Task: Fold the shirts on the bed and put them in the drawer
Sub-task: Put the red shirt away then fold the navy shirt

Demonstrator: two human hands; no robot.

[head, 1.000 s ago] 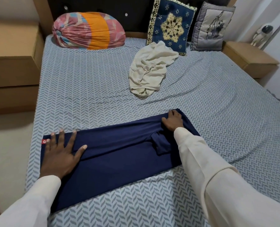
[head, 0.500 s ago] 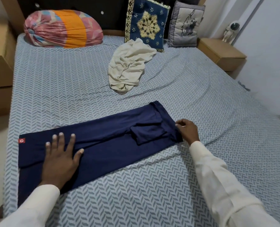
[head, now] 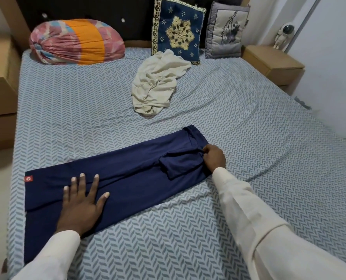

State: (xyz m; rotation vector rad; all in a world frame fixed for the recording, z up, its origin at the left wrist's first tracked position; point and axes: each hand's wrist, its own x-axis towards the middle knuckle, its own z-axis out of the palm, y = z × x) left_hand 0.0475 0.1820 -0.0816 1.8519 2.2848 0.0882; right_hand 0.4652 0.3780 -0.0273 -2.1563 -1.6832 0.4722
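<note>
A navy blue shirt (head: 131, 176) lies on the bed (head: 228, 122) as a long folded strip, with a small red tag at its left end and a sleeve tucked over its right part. My left hand (head: 81, 203) rests flat on the strip's left half, fingers spread. My right hand (head: 213, 157) pinches the fabric at the strip's right end, near the collar. A crumpled cream shirt (head: 158, 83) lies further up the bed, apart from both hands.
A multicoloured bolster (head: 77, 42), a blue patterned cushion (head: 178, 30) and a grey cushion (head: 225, 31) line the headboard. A wooden nightstand (head: 273, 63) with a small astronaut figure (head: 283, 35) stands at the right. Wooden drawers (head: 0, 93) stand at the left.
My right hand moved from the strip's far upper corner to its right end and closed on the fabric there. My left hand shifted slightly right along the shirt and stays flat.
</note>
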